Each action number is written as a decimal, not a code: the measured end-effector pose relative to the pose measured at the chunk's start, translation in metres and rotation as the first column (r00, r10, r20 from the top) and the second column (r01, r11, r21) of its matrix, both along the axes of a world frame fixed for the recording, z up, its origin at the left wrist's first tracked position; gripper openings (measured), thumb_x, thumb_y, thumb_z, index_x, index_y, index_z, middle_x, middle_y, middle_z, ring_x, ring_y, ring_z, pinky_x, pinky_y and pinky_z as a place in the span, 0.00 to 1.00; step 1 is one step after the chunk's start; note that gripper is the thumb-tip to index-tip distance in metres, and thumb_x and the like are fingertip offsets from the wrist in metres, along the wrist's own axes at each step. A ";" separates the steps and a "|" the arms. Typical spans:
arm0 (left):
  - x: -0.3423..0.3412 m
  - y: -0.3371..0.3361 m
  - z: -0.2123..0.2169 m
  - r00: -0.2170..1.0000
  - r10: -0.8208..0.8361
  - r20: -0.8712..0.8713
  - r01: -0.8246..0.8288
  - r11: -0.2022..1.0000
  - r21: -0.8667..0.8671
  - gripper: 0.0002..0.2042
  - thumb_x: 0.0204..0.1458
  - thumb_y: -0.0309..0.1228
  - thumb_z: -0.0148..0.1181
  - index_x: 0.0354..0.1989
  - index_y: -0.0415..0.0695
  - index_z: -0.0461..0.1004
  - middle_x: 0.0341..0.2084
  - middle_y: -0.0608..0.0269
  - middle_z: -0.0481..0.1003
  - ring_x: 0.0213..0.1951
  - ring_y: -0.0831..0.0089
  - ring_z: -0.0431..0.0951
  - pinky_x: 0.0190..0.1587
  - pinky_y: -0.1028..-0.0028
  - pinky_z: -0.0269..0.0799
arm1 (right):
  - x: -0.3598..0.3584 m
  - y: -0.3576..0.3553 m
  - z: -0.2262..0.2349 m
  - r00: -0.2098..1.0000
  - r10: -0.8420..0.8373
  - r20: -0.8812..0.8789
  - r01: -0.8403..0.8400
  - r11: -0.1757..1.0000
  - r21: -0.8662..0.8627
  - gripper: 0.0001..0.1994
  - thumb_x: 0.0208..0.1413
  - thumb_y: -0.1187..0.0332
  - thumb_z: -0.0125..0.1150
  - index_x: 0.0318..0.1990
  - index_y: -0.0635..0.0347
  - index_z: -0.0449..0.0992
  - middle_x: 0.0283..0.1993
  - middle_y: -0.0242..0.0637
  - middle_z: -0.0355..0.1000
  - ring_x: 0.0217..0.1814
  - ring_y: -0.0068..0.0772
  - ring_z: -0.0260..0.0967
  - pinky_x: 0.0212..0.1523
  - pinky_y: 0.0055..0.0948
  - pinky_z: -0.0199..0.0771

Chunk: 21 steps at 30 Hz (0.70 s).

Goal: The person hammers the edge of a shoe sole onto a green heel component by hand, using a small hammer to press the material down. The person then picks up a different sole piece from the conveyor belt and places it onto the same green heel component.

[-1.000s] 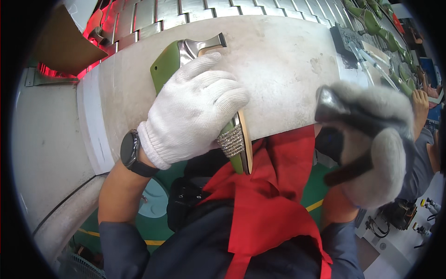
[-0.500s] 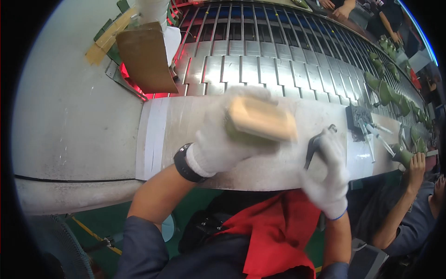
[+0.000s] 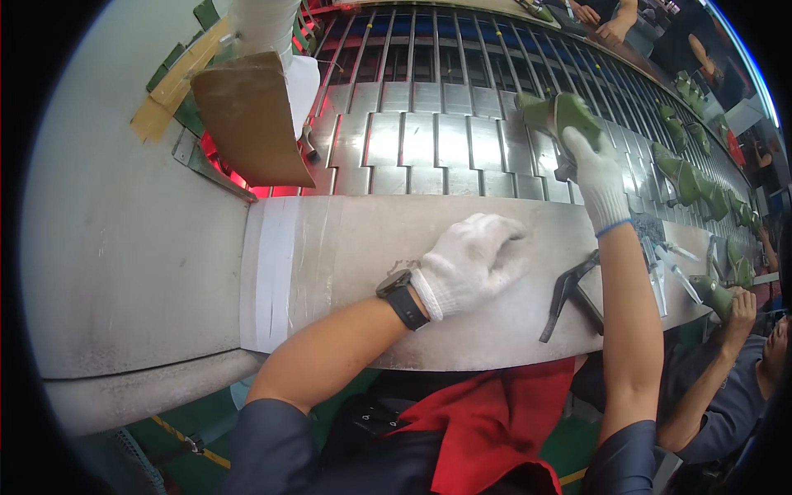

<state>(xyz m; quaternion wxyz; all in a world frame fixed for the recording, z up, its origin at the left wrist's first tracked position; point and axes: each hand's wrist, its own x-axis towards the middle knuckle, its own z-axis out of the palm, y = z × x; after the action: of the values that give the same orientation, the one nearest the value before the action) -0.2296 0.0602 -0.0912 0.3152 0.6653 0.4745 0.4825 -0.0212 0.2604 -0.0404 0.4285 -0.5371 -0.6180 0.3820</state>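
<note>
Held green shoe in gloved right hand, arm stretched past far edge of bench. Had it out over metal-slatted conveyor, beyond right half of bench's far edge. Gripped it at its near side; could not tell finger placement behind it, nor contact or clearance between shoe and slats.

Had left hand, also gloved, over middle of bench: fingers loosely bent, gap to thumb, aimed toward right edge. Could not tell resting from hovering.

Wore black watch on left wrist, red apron below near edge.

Saw dark tool lying close to near edge, right of left hand, just beside right forearm. Saw slim white tubes and dark block toward right edge.

Noted co-worker's hand at near right corner on second green shoe. Noted row of green shoes on conveyor, off far right corner. Saw brown board at far left corner, red glow behind; white strip along left edge.
</note>
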 end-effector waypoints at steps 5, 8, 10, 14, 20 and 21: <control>0.001 0.003 -0.010 0.979 0.009 -0.204 0.036 0.976 0.216 0.19 0.54 0.35 0.75 0.52 0.40 0.81 0.45 0.47 0.83 0.51 0.44 0.82 0.56 0.51 0.79 | -0.004 0.007 -0.036 0.949 -0.107 0.296 0.083 0.992 0.091 0.32 0.63 0.52 0.72 0.66 0.69 0.79 0.56 0.52 0.85 0.59 0.47 0.83 0.61 0.41 0.79; -0.004 0.005 -0.012 0.982 0.003 -0.187 0.035 0.979 0.202 0.20 0.54 0.35 0.75 0.53 0.40 0.81 0.46 0.47 0.83 0.51 0.44 0.82 0.56 0.51 0.79 | -0.011 -0.026 -0.021 0.782 -0.201 0.589 0.080 0.971 0.225 0.35 0.63 0.54 0.71 0.72 0.68 0.73 0.66 0.61 0.79 0.68 0.59 0.78 0.67 0.46 0.77; -0.007 0.002 -0.009 0.981 0.006 -0.194 0.032 0.981 0.192 0.20 0.54 0.34 0.76 0.53 0.39 0.81 0.47 0.47 0.82 0.50 0.44 0.82 0.56 0.52 0.79 | -0.004 -0.075 -0.018 0.821 -0.190 0.538 -0.032 0.926 0.375 0.36 0.63 0.58 0.71 0.75 0.67 0.70 0.71 0.63 0.75 0.72 0.60 0.76 0.71 0.47 0.74; -0.012 0.002 -0.002 0.999 -0.024 -0.049 0.024 1.000 0.007 0.22 0.58 0.32 0.74 0.59 0.35 0.79 0.52 0.48 0.82 0.55 0.54 0.84 0.61 0.57 0.79 | 0.014 -0.181 -0.017 0.804 0.180 0.566 -0.428 0.836 0.343 0.24 0.51 0.80 0.64 0.59 0.66 0.83 0.58 0.52 0.84 0.63 0.55 0.82 0.78 0.62 0.65; -0.064 0.050 0.002 0.754 0.628 -0.195 -0.618 0.778 0.114 0.32 0.63 0.39 0.70 0.72 0.34 0.69 0.64 0.41 0.76 0.69 0.52 0.75 0.72 0.56 0.71 | 0.053 -0.178 -0.025 0.778 0.107 0.619 -0.428 0.812 0.397 0.18 0.43 0.82 0.62 0.45 0.63 0.84 0.50 0.49 0.84 0.61 0.59 0.81 0.80 0.72 0.57; -0.090 0.064 0.003 0.634 0.716 -0.292 -0.705 0.690 0.163 0.35 0.62 0.42 0.70 0.73 0.34 0.68 0.67 0.39 0.73 0.71 0.48 0.73 0.73 0.54 0.70 | 0.055 -0.173 -0.026 0.769 0.100 0.631 -0.433 0.808 0.399 0.17 0.43 0.82 0.62 0.44 0.63 0.84 0.50 0.49 0.84 0.61 0.60 0.81 0.80 0.73 0.57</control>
<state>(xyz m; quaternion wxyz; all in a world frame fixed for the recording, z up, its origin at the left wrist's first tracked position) -0.3195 0.1242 -0.0887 0.0040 0.5013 0.7355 0.4556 0.0340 0.0874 -0.0666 0.2864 -0.3925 -0.8708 0.0750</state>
